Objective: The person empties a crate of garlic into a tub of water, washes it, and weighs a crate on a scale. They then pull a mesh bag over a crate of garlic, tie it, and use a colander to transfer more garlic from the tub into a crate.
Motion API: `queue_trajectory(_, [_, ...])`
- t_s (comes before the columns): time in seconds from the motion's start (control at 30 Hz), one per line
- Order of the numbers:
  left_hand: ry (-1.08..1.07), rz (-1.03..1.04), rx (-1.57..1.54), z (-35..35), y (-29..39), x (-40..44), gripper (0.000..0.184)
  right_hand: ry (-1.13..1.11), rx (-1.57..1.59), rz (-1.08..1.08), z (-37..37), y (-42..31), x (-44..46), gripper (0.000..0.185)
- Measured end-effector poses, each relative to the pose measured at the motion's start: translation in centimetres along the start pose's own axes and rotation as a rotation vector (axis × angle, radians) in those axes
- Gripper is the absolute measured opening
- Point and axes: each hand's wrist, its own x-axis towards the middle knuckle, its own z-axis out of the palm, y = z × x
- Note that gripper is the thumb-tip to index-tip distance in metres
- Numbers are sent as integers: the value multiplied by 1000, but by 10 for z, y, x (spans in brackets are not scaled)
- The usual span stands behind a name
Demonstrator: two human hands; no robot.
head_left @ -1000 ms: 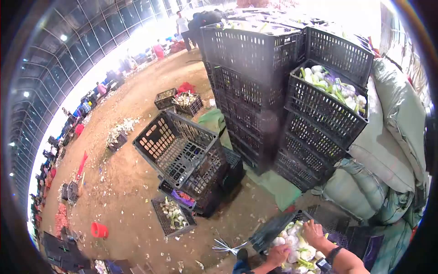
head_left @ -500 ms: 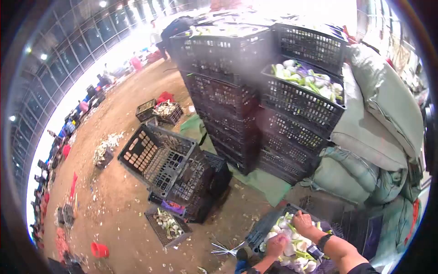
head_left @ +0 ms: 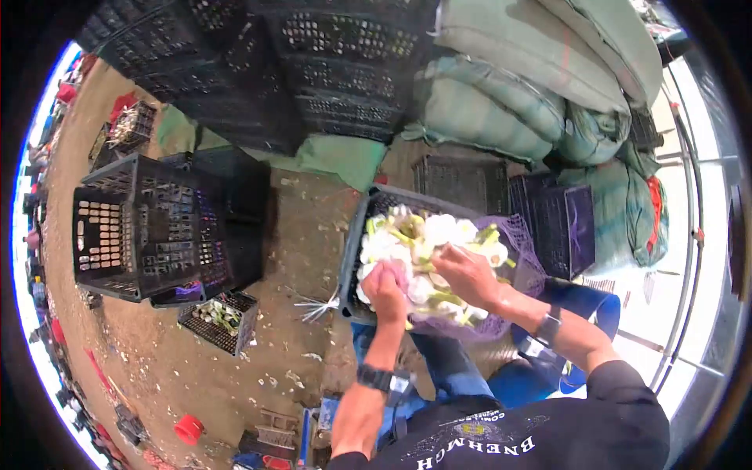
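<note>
Garlic (head_left: 388, 244) is in the lined crate (head_left: 350, 270), in front of us; purple net (head_left: 518, 247) spills over its 3 o'clock side. Our view has just swung down, crate now near centre, so we see the handwork better. Our left hand (head_left: 385, 291) is curled at a pinkish bit, right hand (head_left: 470, 278) bent over the bulbs; can't tell if either grips anything. Clock from crate: purple-lined crate (head_left: 580, 231) at 2–3, sacks (head_left: 486, 113) 1, tall stack (head_left: 329, 74) 11, pale stuff behind its slots. Tipped crate (head_left: 106, 235) 9; small crate (head_left: 244, 327) with scraps 8–9.
</note>
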Motion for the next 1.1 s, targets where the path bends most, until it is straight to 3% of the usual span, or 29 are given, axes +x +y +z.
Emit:
queue_trajectory(0.1, [11,19,77,13,25,-6,18,157,48,33,-29,-2,27,8])
queue_trajectory(0.2, [-2,12,96,0,22,-19,16,-19,-37,-30,-32,0,-8,12])
queue_trajectory(0.27, [-83,73,117,7,14,-19,14,28,-24,8,-21,-7,-15,24])
queue_trajectory(0.33, [-207,38,244,16,18,6,17,52,-1,43,-12,-7,-2,22])
queue_trajectory(0.4, [-251,288,268,25,12,28,12,54,43,83,1,-13,11,22])
queue_trajectory(0.43, [-262,275,273,26,12,32,12,48,85,109,4,-16,14,21])
queue_trajectory(0.53, [-480,341,325,27,20,47,8,56,112,146,2,-24,15,20])
queue_trajectory(0.6, [-778,539,451,23,24,60,6,56,144,126,4,-18,7,22])
queue_trajectory(0.73, [-1088,524,538,20,28,75,7,59,187,102,-12,-18,7,25])
queue_trajectory(0.93, [-1118,608,673,14,11,96,8,88,344,155,-8,-12,17,23])
queue_trajectory(1.0, [-1006,580,884,2,-5,112,5,189,274,248,-12,-15,25,27])
queue_trajectory(1.1, [-1002,505,876,5,-6,111,2,244,114,269,-16,7,8,39])
